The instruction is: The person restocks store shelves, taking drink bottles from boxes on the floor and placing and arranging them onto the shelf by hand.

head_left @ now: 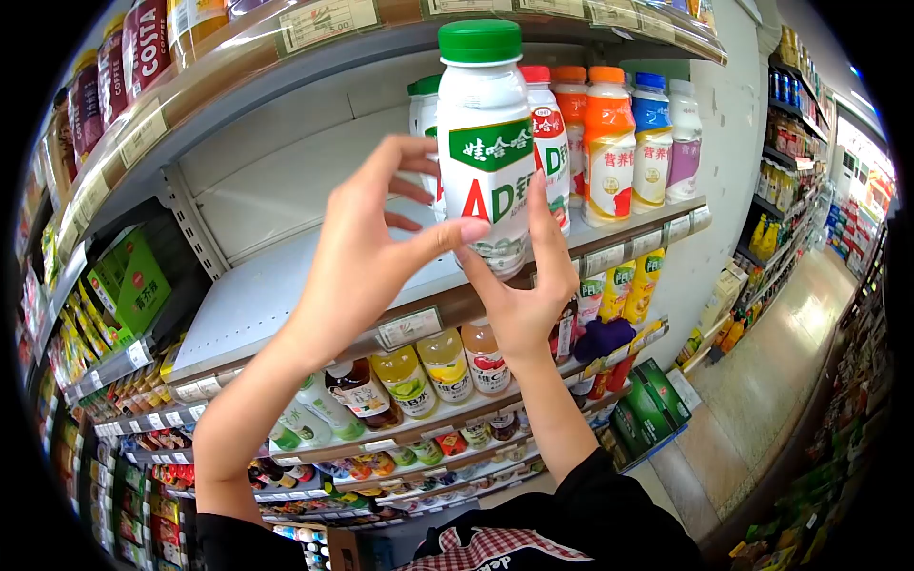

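A white milk drink bottle (486,143) with a green cap and a red "AD" label is held upright in front of the shelf. My left hand (376,224) curves around its left side, thumb on the front of the label and fingertips partly hidden. From the lower right, my right hand (528,285) grips the bottle, thumb near its base and fingers along its right side. Directly behind stand a similar green-capped bottle (426,90), mostly covered, and a red-capped bottle (552,143) on the shelf.
Orange-capped bottles (609,143), a blue-capped bottle (652,143) and a purple-and-white bottle (684,143) line the right of the shelf (257,300). Another shelf edge (314,29) runs overhead. Juice bottles (405,381) fill the row below. An aisle (762,324) extends at right.
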Demonstrator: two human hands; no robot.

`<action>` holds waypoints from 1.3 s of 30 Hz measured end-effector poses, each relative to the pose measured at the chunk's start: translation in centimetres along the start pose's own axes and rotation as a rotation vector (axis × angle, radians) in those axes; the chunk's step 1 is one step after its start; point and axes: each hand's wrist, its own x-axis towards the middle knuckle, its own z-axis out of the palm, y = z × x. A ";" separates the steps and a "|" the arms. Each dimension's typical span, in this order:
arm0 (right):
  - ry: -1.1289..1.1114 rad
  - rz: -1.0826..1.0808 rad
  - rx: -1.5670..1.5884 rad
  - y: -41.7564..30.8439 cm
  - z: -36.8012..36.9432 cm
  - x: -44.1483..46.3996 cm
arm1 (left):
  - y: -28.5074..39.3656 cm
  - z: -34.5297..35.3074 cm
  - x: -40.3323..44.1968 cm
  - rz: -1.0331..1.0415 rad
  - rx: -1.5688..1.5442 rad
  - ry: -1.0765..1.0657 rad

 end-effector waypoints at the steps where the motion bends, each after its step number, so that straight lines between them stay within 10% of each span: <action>1: -0.014 0.014 0.012 0.2 0.0 0.0 | -0.2 0.4 -0.4 -0.081 -0.012 -0.025; 39: -0.290 0.194 -0.106 2.0 1.5 0.6 | -5.6 3.1 1.6 -0.235 -0.109 0.072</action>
